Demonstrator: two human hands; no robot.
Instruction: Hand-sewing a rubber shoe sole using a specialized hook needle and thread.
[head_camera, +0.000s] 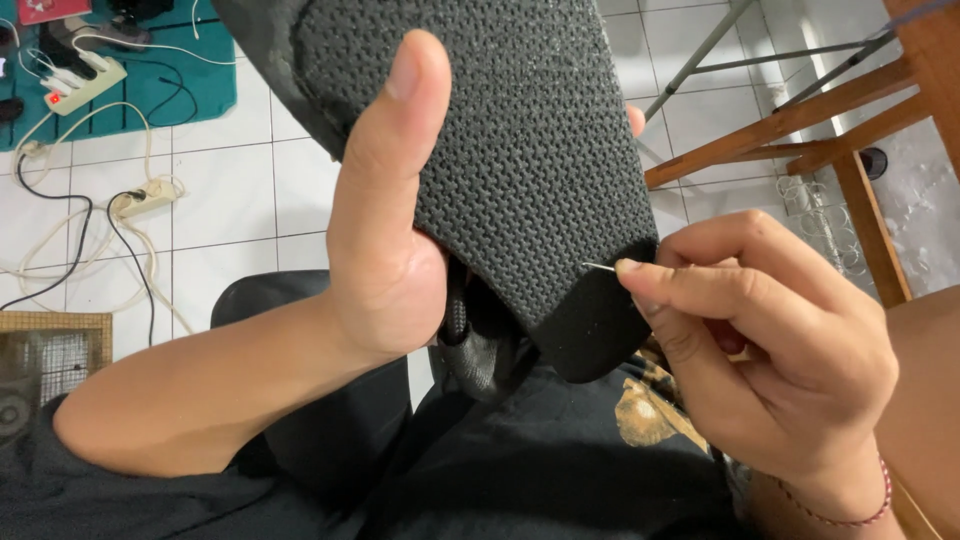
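Observation:
A black sandal (510, 150) is held sole-up in front of me, its textured rubber sole filling the upper middle of the view. My left hand (385, 220) grips it from the left, thumb pressed flat on the sole, fingers hidden behind it. A black strap (470, 340) hangs below the sole. My right hand (770, 340) pinches a thin metal needle (600, 267) between thumb and forefinger, its tip at the sole's right edge near the heel end. No thread is visible.
White tiled floor lies below. Power strips (85, 85) and tangled cables (60, 250) sit at the left, on and beside a teal mat (205, 85). A wooden furniture frame (800, 140) stands at the right. A woven box (50, 350) is at the left edge.

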